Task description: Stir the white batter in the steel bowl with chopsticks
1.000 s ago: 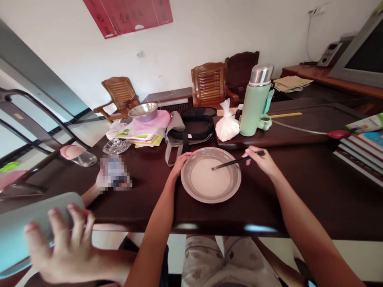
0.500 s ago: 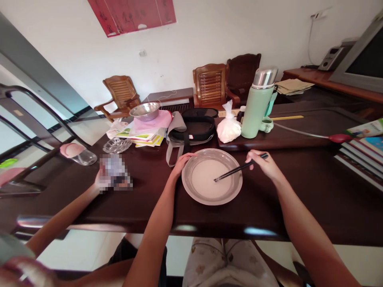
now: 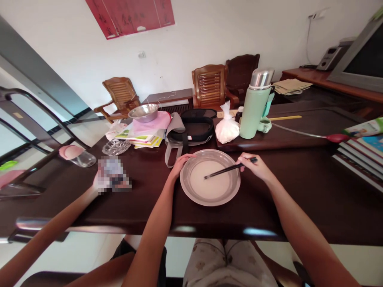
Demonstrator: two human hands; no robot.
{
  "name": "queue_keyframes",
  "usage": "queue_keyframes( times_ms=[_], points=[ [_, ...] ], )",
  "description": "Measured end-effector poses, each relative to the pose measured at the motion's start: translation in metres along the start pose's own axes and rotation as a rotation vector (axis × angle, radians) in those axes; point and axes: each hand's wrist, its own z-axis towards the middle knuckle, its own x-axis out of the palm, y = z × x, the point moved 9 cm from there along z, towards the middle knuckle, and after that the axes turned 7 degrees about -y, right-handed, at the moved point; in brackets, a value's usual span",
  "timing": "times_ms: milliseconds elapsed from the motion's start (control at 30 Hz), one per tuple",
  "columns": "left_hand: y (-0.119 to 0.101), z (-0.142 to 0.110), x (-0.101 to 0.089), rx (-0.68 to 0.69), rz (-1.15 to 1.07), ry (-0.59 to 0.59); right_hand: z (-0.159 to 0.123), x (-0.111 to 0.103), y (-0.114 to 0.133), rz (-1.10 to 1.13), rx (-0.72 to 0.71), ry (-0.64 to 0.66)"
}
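Observation:
A wide metal basin (image 3: pixel 183 188) stands on the dark table in front of me, holding a pale milky liquid (image 3: pixel 209 184). My left hand (image 3: pixel 181 164) grips its left rim, fingers laid along the edge. Above the right rim, my right hand (image 3: pixel 253 165) is closed around a pair of black chopsticks (image 3: pixel 229 168). They slant down to the left, and their tips are at the liquid near the basin's middle. Behind the basin sits a knotted clear bag of white powder (image 3: pixel 227 130), beside a green thermos (image 3: pixel 254 111).
At left, another person's hand (image 3: pixel 100 181) holds a blurred-out object. Farther back are a glass ashtray (image 3: pixel 116 147), a small steel bowl (image 3: pixel 143 114) on papers, and a black case with grey straps (image 3: pixel 191 129). Stacked books (image 3: pixel 362 159) lie at right; a bottle (image 3: pixel 85 157) at left.
My right hand and the chopsticks have moved left, carrying the tips across the liquid. My left hand stays on the basin's rim. A blurred hand at the lower left has gone from view.

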Motion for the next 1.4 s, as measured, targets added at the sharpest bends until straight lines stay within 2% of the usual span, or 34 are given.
queue_keyframes(
  times_ms=[200,400,567,700,767,933,1133,1300,1400],
  points=[
    [0.001,-0.001,0.0,-0.01,-0.011,0.001,0.001,-0.02,-0.002,0.019,0.005,-0.137],
    [0.001,-0.002,-0.001,-0.007,0.023,-0.002,0.0,-0.003,-0.001,0.005,-0.004,0.004],
    [-0.001,-0.002,0.0,0.007,0.036,0.0,0.001,-0.019,-0.001,0.024,0.018,-0.119],
    [-0.004,-0.003,0.0,0.007,0.027,-0.011,-0.001,0.002,0.0,0.061,0.03,0.037],
    [-0.005,-0.003,0.001,0.0,0.015,-0.017,-0.001,0.009,0.0,0.056,0.022,0.074],
    [-0.004,-0.002,0.001,-0.001,-0.004,-0.006,0.002,-0.014,-0.003,0.033,0.025,-0.107],
    [-0.004,-0.001,0.001,0.019,0.002,0.003,0.001,0.004,0.0,0.079,0.052,0.022],
    [-0.002,-0.002,0.001,-0.011,0.011,0.001,0.002,-0.015,-0.002,0.045,0.035,-0.126],
    [-0.003,-0.002,0.002,-0.014,0.019,0.001,0.001,-0.008,-0.002,0.054,0.039,-0.065]
  ],
)
